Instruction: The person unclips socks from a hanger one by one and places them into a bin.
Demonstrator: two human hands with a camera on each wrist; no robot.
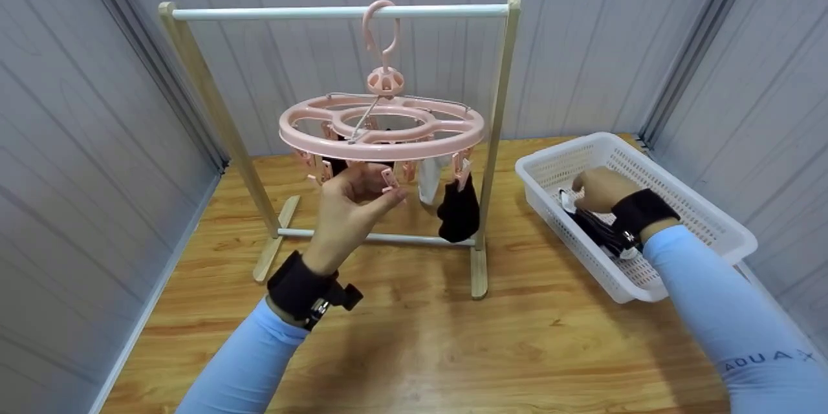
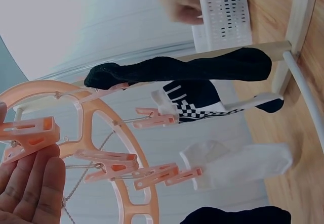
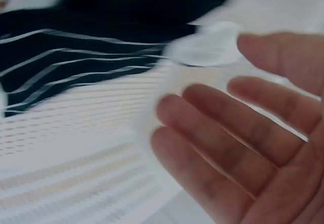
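Observation:
A pink oval clip hanger (image 1: 381, 123) hangs by its hook from the white rail (image 1: 291, 12) of a wooden rack. My left hand (image 1: 381, 189) is raised under its front rim and pinches a pink clip (image 1: 390, 179) between thumb and fingers; the left wrist view shows the clip (image 2: 30, 133) against my fingers (image 2: 35, 183). A black sock (image 1: 459, 210), a white sock (image 2: 238, 163) and a checkered sock (image 2: 197, 102) hang from other clips. My right hand (image 1: 598, 187) reaches into the white basket (image 1: 711, 220), fingers (image 3: 228, 133) relaxed and empty, just beside a dark striped sock (image 3: 76, 57) and a white sock (image 3: 207, 49).
The rack's wooden posts (image 1: 495, 142) and feet stand on the wooden table (image 1: 420, 336), with a low white crossbar (image 1: 388, 238) between them. Grey panelled walls close in on the left, back and right. The basket sits at the table's right edge.

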